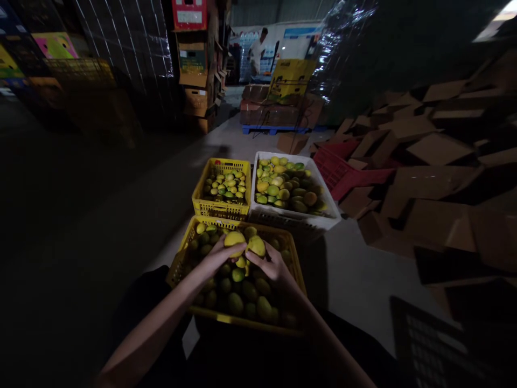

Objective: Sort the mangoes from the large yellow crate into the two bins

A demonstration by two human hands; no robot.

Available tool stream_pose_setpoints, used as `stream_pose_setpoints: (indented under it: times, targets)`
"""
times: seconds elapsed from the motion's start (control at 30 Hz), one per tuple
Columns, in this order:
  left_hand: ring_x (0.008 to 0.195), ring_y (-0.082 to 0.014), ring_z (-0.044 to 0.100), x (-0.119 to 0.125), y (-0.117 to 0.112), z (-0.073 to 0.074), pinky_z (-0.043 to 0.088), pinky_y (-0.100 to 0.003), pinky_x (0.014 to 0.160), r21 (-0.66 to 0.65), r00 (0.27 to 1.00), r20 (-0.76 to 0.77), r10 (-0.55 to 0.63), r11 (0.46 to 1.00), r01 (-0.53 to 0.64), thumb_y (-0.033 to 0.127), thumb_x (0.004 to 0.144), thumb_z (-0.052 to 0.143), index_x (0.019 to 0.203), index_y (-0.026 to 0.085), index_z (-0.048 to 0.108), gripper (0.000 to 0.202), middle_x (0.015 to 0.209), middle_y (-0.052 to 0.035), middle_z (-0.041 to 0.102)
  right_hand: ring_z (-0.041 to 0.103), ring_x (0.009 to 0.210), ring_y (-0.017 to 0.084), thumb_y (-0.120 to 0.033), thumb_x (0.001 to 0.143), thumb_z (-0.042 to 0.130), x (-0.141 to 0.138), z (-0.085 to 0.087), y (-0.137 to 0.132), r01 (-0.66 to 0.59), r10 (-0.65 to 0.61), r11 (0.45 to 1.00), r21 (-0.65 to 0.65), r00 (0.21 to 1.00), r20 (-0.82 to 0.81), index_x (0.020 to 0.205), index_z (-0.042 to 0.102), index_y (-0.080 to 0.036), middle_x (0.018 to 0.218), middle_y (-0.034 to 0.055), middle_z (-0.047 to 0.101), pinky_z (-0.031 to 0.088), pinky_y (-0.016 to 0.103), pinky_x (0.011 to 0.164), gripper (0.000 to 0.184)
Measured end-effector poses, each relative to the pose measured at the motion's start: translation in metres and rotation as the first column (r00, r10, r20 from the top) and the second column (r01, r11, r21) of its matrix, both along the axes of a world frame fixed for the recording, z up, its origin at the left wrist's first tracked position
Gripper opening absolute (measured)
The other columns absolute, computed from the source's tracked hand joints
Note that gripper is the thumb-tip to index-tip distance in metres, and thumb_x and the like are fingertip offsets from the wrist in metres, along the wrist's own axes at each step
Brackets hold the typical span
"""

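Note:
My left hand point(220, 253) is closed around a large yellow lemon point(234, 241), thumb across its front. Right beside it, my right hand point(272, 263) grips another yellow lemon point(256, 246). Both hands are above a yellow plastic crate point(226, 319) filled with green and yellow lemons point(235, 303), some in deep shadow. Behind it, a smaller yellow crate point(221, 208) contains small yellow and green fruit point(229, 183). To that crate's right, a white crate point(283, 216) is heaped with yellow and green fruit point(285, 183).
Flattened and open cardboard boxes point(436, 183) pile up on the right, with a red crate point(335, 167) at their edge. A blue pallet point(277, 129) carries boxes farther back. Stacked cartons point(196, 99) stand at back left. A person point(257, 52) is in the distance.

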State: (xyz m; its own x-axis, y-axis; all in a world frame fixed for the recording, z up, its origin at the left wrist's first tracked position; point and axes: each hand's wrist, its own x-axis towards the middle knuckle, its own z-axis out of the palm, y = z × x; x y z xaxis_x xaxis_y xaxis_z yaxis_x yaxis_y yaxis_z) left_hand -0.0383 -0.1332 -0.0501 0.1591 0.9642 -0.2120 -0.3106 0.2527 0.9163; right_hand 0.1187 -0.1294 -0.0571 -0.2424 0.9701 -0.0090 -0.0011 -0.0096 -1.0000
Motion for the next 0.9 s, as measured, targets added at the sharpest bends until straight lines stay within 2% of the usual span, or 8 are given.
stream_pose_setpoints:
  times: [0.1, 0.23, 0.33, 0.5, 0.63, 0.73, 0.83, 0.9]
  targets:
    - [0.046, -0.0061, 0.043, 0.0, 0.004, -0.004, 0.03, -0.02, 0.042, -0.047, 1.0, 0.008, -0.005, 0.999, 0.005, 0.043, 0.068, 0.072, 0.081, 0.016, 0.053, 0.036, 0.06, 0.0042, 0.052, 0.062, 0.076, 0.022, -0.045, 0.064, 0.074, 0.003, -0.004, 0.002, -0.018, 0.014, 0.997, -0.078, 0.999, -0.052, 0.093, 0.065, -0.017, 0.079, 0.0033, 0.068, 0.049, 0.031, 0.068, 0.042]
    - [0.046, -0.0071, 0.046, -0.003, 0.009, -0.01, 0.03, -0.02, 0.041, -0.124, 0.996, 0.091, -0.017, 0.992, 0.029, 0.053, 0.07, 0.067, 0.082, 0.017, 0.048, 0.042, 0.061, 0.0028, 0.054, 0.063, 0.087, 0.023, -0.039, 0.062, 0.077, 0.011, -0.004, 0.005, 0.054, -0.064, 0.991, -0.119, 0.994, -0.085, 0.102, 0.064, -0.02, 0.095, 0.0057, 0.069, 0.049, 0.032, 0.076, 0.046]
    - [0.048, -0.008, 0.047, -0.005, 0.012, -0.011, 0.032, -0.02, 0.042, -0.154, 0.993, 0.113, -0.02, 0.987, 0.037, 0.047, 0.075, 0.065, 0.085, 0.016, 0.051, 0.035, 0.063, 0.0011, 0.056, 0.063, 0.09, 0.023, -0.036, 0.064, 0.076, 0.015, 0.001, 0.005, 0.017, -0.032, 0.987, -0.163, 0.995, -0.09, 0.103, 0.064, -0.02, 0.1, 0.0067, 0.069, 0.049, 0.033, 0.08, 0.044]
    - [0.054, -0.0095, 0.048, -0.007, 0.012, -0.015, 0.035, -0.02, 0.044, -0.2, 0.989, 0.133, 0.073, 0.979, -0.045, 0.032, 0.077, 0.061, 0.083, 0.017, 0.053, 0.019, 0.064, 0.0013, 0.055, 0.063, 0.095, 0.024, -0.032, 0.059, 0.078, 0.015, 0.004, 0.005, -0.039, 0.032, 0.985, -0.168, 0.999, -0.04, 0.097, 0.066, -0.018, 0.1, 0.0059, 0.07, 0.047, 0.032, 0.086, 0.041]
    - [0.054, -0.0082, 0.049, -0.006, 0.012, -0.018, 0.036, -0.019, 0.046, -0.212, 0.989, 0.125, 0.082, 0.976, -0.054, 0.03, 0.072, 0.069, 0.087, 0.016, 0.056, 0.024, 0.067, 0.0012, 0.058, 0.066, 0.083, 0.024, -0.035, 0.059, 0.074, 0.011, -0.004, 0.008, 0.002, -0.049, 0.946, -0.324, 0.989, -0.138, 0.092, 0.065, -0.021, 0.092, 0.0051, 0.071, 0.052, 0.034, 0.075, 0.037]
    - [0.052, -0.0085, 0.049, -0.007, 0.013, -0.018, 0.036, -0.018, 0.044, -0.261, 0.988, 0.123, 0.092, 0.964, -0.057, 0.039, 0.075, 0.065, 0.086, 0.015, 0.058, 0.027, 0.063, 0.0, 0.059, 0.067, 0.074, 0.024, -0.034, 0.05, 0.076, 0.008, -0.01, 0.013, 0.014, -0.107, 0.926, -0.377, 0.968, -0.228, 0.079, 0.063, -0.021, 0.083, 0.0047, 0.071, 0.053, 0.033, 0.062, 0.034]
    - [0.055, -0.0117, 0.055, -0.008, 0.014, -0.02, 0.037, -0.018, 0.042, -0.283, 0.989, 0.136, 0.066, 0.959, -0.025, 0.049, 0.079, 0.056, 0.087, 0.013, 0.061, 0.037, 0.062, -0.004, 0.062, 0.067, 0.072, 0.025, -0.039, 0.049, 0.074, 0.007, -0.012, 0.015, -0.076, -0.049, 0.913, -0.4, 0.955, -0.293, 0.075, 0.06, -0.021, 0.079, 0.006, 0.07, 0.052, 0.034, 0.058, 0.035]
    - [0.056, -0.0138, 0.058, -0.008, 0.014, -0.021, 0.039, -0.019, 0.042, -0.272, 0.983, 0.179, 0.035, 0.962, 0.015, 0.049, 0.081, 0.05, 0.09, 0.012, 0.062, 0.04, 0.064, -0.006, 0.065, 0.066, 0.067, 0.024, -0.039, 0.047, 0.075, 0.006, -0.013, 0.013, -0.096, -0.014, 0.927, -0.362, 0.957, -0.289, 0.079, 0.057, -0.021, 0.078, 0.0049, 0.07, 0.051, 0.034, 0.054, 0.041]
